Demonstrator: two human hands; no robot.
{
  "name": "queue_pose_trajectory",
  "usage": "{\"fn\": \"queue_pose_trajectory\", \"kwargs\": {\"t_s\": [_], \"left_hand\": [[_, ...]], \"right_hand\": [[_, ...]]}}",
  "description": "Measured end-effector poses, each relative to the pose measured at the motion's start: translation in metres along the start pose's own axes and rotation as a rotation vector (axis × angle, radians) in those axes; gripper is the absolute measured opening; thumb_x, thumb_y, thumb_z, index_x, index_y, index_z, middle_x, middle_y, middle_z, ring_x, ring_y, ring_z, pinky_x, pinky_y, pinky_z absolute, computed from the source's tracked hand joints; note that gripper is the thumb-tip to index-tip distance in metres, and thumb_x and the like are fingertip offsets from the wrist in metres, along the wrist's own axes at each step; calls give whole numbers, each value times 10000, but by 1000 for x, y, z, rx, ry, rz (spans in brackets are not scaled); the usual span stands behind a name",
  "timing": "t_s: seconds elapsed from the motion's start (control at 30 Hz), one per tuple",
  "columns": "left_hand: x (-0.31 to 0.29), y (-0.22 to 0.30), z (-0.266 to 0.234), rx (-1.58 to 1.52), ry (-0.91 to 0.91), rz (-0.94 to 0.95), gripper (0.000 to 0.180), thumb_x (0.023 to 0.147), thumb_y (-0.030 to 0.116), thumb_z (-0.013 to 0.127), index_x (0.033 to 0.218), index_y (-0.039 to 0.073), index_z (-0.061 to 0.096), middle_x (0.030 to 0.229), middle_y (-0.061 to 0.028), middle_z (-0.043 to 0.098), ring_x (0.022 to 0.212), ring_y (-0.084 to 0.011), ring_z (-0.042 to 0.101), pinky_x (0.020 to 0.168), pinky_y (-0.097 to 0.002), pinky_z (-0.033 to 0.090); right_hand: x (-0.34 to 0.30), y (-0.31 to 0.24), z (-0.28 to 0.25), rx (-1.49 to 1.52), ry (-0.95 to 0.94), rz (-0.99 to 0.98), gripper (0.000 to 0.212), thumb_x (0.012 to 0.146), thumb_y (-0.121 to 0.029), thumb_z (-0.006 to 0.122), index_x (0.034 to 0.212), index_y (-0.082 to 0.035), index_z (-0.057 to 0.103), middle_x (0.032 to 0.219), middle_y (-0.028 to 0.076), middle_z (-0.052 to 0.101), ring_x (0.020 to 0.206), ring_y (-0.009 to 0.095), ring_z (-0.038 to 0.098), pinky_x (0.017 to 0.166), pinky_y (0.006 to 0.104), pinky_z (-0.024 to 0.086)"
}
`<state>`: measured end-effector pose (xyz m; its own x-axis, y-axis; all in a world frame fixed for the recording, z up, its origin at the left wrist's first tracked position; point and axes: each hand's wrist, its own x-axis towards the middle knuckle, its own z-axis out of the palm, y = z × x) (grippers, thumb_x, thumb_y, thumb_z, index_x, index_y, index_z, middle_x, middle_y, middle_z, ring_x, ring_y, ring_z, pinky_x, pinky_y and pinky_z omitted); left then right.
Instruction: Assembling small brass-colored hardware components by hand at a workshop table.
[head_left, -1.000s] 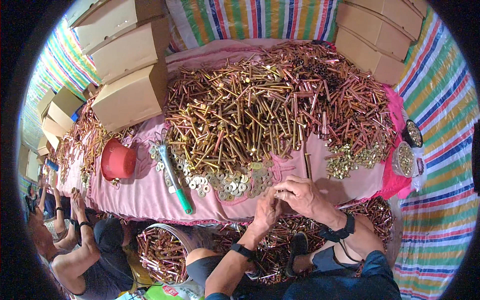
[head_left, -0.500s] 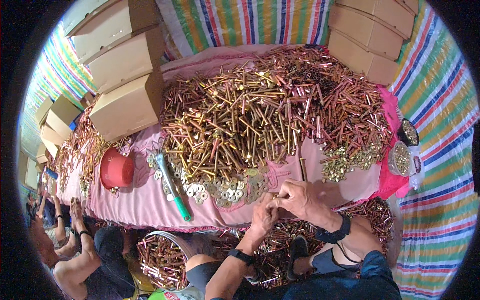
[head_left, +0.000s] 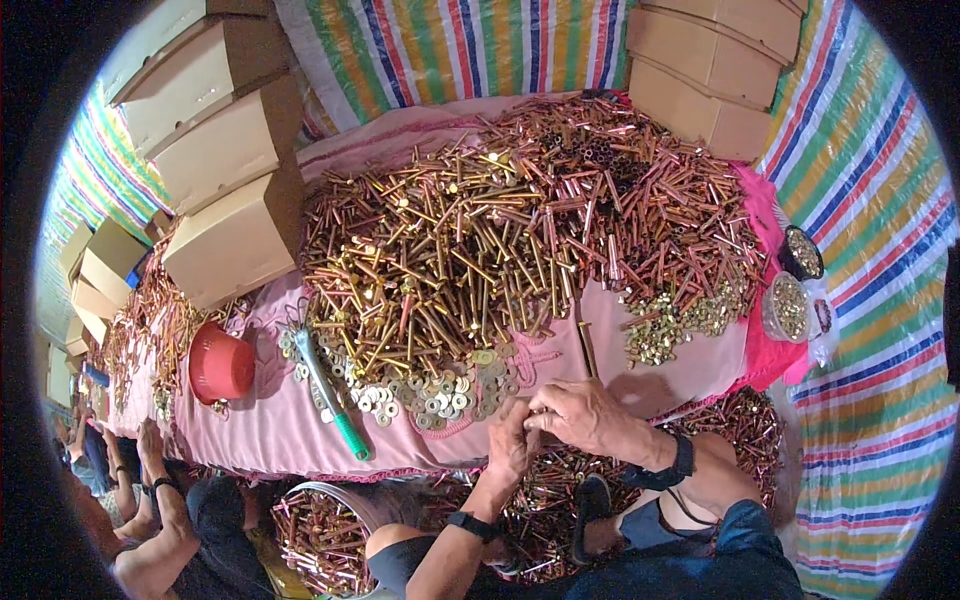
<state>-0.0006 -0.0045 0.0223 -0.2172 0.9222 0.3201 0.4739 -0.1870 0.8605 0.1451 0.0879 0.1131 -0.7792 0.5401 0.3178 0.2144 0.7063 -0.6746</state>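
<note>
My left hand (head_left: 508, 440) and my right hand (head_left: 582, 414) meet at the front edge of the pink-draped table. Fingers of both are pinched together, and whatever is between them is hidden or too small to make out. Just beyond my right hand, a single long bolt (head_left: 587, 348) lies on the pink cloth (head_left: 640, 375). Flat washers (head_left: 445, 397) are spread to the left of it. Behind them rises a large heap of brass-coloured and coppery bolts (head_left: 450, 270). Small gold-coloured nuts (head_left: 680, 325) form a pile on the right.
A red plastic bowl (head_left: 222, 365) and a green-handled metal tool (head_left: 348, 430) lie on the left. Cardboard boxes (head_left: 230, 240) stand stacked behind. A clear tub (head_left: 787, 308) and black bowl (head_left: 804, 253) hold small parts. Below is a bolt-filled bucket (head_left: 325, 540); another person (head_left: 165, 530) works at left.
The whole view has shifted a little, moving the table and boxes leftward. Both hands stay pinched together at the table edge, with only slight finger movement.
</note>
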Motion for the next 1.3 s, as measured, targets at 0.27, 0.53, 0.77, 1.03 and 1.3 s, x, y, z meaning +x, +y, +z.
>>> {"fn": "queue_pose_trajectory", "kwargs": {"t_s": [0.27,0.53,0.77,1.03,1.3], "left_hand": [[-3,27,-16,-85,-251,-108,351,959,307,732,1158,19,735,991,-192,758,904,-348,749,785,-399,577],[0,47,-1,-26,-375,-30,231,1024,191,625,1177,33,692,1003,-217,734,920,-420,717,787,-454,572],[-1,28,4,-75,-186,-128,201,992,107,643,1170,14,658,993,-238,720,903,-416,724,753,-452,570],[-4,30,1,6,-27,-121,297,951,64,662,1248,60,644,1030,-226,697,868,-437,704,688,-477,565],[-11,20,-30,374,-11,-63,499,798,25,747,1282,106,662,884,-131,630,786,-303,669,655,-407,535]], "right_hand": [[-3,58,-30,-442,87,455,480,904,-410,737,704,17,646,621,214,618,576,366,643,577,483,507],[-6,117,-30,-74,-146,784,397,813,-332,765,631,1,646,616,218,640,522,379,609,541,481,486],[-10,113,-23,-274,60,678,364,783,-329,789,675,-1,674,577,121,586,542,202,574,548,381,478],[-6,86,-29,246,-157,752,286,811,-275,746,705,-13,703,603,21,582,566,112,519,504,344,422],[16,43,-6,699,-386,683,295,935,-298,760,932,-5,724,679,-5,617,571,39,544,480,234,403]]}}
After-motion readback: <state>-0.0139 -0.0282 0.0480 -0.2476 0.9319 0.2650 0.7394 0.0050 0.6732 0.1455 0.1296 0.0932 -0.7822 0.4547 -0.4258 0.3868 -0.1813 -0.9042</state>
